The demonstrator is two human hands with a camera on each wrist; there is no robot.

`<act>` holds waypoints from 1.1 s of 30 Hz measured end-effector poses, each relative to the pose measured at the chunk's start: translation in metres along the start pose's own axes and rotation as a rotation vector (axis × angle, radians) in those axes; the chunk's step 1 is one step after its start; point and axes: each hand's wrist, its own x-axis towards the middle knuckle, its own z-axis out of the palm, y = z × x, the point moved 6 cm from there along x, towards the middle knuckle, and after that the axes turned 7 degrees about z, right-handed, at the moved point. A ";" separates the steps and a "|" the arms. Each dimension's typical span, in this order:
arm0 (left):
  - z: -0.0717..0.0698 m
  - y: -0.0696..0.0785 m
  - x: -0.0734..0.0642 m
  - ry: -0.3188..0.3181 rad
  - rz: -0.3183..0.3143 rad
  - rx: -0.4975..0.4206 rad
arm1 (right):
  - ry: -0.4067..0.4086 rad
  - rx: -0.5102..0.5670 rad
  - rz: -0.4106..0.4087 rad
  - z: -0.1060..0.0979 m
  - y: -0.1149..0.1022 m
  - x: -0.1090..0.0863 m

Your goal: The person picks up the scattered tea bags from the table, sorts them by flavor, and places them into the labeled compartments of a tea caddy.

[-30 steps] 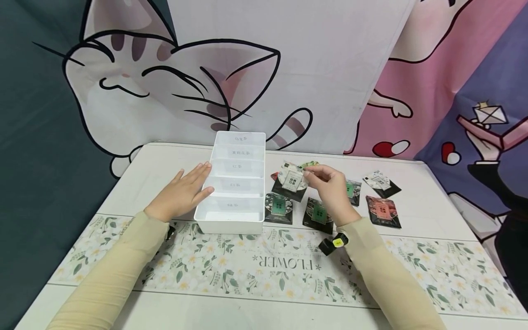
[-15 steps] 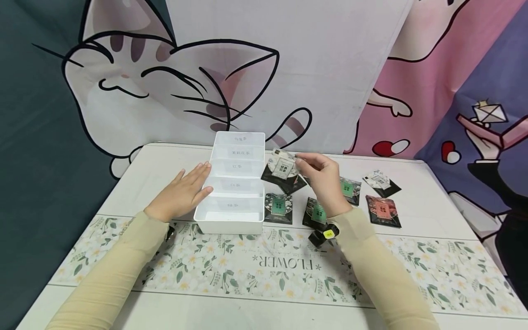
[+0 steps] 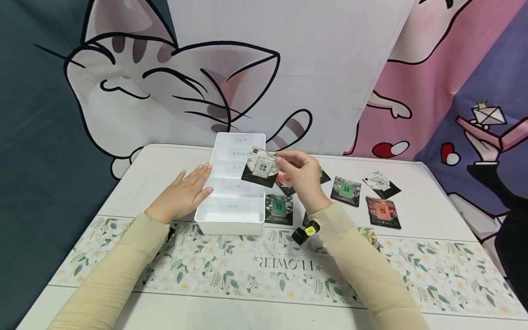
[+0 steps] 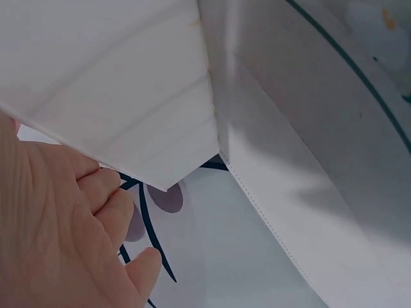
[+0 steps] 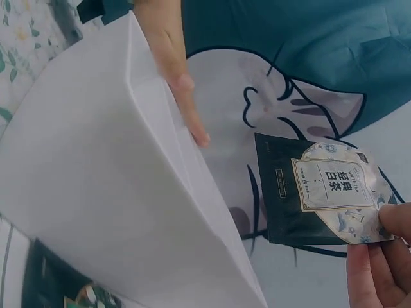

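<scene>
The left hand (image 3: 179, 196) lies with fingers extended and thumb spread against the left side of the white divided box (image 3: 229, 228). At the box's right rim, in the air, is a black-and-white tea packet (image 3: 260, 167); it looks very light, thin and bendable, its smooth wrapper perhaps slippery, so a pinch on an edge or corner should suit best. The right hand (image 3: 304, 178) pinches its edge between thumb and fingers. Farther right, a green-labelled packet (image 3: 345, 190) and a red-labelled packet (image 3: 382, 211) lie on the tabletop (image 3: 431, 213).
</scene>
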 end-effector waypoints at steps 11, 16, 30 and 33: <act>0.002 0.000 0.000 0.008 0.003 -0.005 | -0.097 -0.031 0.034 0.035 0.017 0.004; 0.002 0.000 0.000 0.010 0.004 -0.013 | -0.113 -0.091 0.023 0.044 0.025 0.006; 0.002 0.000 0.001 0.008 0.003 -0.033 | -0.103 -0.440 -0.111 0.061 0.030 0.002; 0.002 0.000 0.001 0.011 0.007 -0.037 | -0.102 -0.449 -0.126 0.059 0.030 0.002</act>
